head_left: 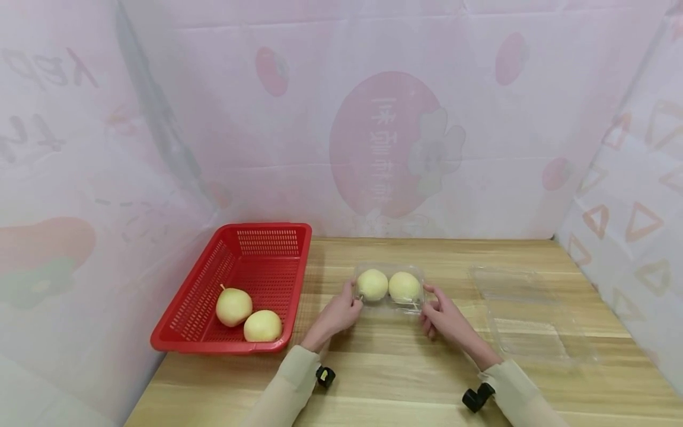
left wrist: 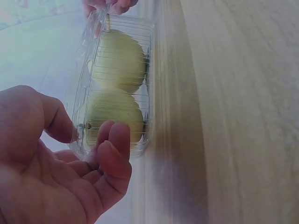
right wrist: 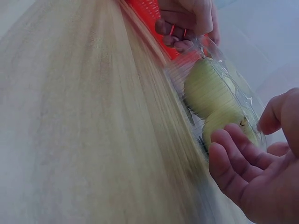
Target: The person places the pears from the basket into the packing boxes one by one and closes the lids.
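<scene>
Box (head_left: 388, 303), clear and holding two pears (head_left: 372, 285), lay below and right of the head frame's centre, its long axis running left to right between the hands, the left hand (head_left: 340, 312) and right hand (head_left: 447, 318) each gripping one short end, neither plainly nearer. Seen from the left wrist, it ran upright through the upper middle, bent left fingers and thumb pinching its lower end. From the right wrist, it slanted down rightward, right thumb and curled fingers pinching the lower end.

Flipped "day" (head_left: 49, 70) on left cloth (head_left: 64, 184)
</scene>
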Demonstrator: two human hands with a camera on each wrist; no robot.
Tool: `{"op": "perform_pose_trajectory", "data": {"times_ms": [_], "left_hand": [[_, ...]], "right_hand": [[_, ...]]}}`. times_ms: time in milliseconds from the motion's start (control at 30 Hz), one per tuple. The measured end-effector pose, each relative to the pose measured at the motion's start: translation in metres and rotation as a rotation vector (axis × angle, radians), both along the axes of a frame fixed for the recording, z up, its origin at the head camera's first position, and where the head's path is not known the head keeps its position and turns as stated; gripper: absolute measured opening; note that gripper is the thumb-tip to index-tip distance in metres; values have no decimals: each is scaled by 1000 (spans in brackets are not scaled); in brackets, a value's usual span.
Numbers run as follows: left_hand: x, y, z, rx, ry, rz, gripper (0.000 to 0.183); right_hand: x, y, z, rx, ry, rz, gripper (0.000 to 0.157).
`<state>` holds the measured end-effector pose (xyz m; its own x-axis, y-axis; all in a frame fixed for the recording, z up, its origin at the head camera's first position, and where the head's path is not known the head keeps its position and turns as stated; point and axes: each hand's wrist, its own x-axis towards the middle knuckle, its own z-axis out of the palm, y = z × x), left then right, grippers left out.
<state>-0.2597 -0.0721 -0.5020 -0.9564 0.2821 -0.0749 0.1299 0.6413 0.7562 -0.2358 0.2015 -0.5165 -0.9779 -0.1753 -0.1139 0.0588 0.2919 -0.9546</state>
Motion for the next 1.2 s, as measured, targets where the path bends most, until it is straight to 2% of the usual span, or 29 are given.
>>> {"op": "perform_pose_trajectory", "data": {"times_ms": [133,367,833,1000,1200], "left_hand": [[-5,2,2,10,-17,25,64],[-16,5,-1,8,3,37,63],[-37,14,-2,27,9,70,58],[-44,13,-5,54,-10,89,58],[-49,14,-3,89,-38,95,58]], "right_hand": [[-6,-1,-1,3,9,-22,64],[-13,-1,1,26,23,-36,64],[-34,-1,0,-1,51,-56,63],[-43,-3,-5,5,55,-53,64],[-51,-4,-8,-12,52,-53,64]]}}
